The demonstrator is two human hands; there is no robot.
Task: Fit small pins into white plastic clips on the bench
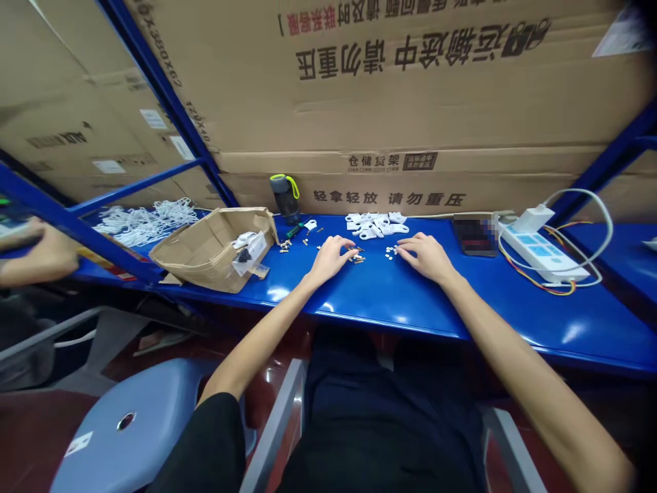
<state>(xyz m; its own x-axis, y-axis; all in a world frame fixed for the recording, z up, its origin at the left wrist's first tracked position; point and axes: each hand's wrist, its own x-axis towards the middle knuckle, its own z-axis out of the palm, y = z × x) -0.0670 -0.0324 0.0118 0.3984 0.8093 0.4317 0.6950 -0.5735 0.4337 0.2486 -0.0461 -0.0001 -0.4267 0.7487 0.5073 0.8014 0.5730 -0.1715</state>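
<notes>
Sleeve (pixel 205 445) nearest, left fingers (pixel 345 243) pinch a slim piece (pixel 361 250) seemingly pointing right.

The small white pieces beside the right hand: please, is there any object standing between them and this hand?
No, nothing visible stands between the right hand and the small white pieces; they lie on the blue table just beside its fingertips. The pile of larger white parts lies beyond them, not in between.

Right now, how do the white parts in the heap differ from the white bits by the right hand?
The heaped white parts are clearly larger than the white bits. The heaped white parts overlap, while the white bits lie loosely scattered. Both are white and rest on the blue table.
</notes>
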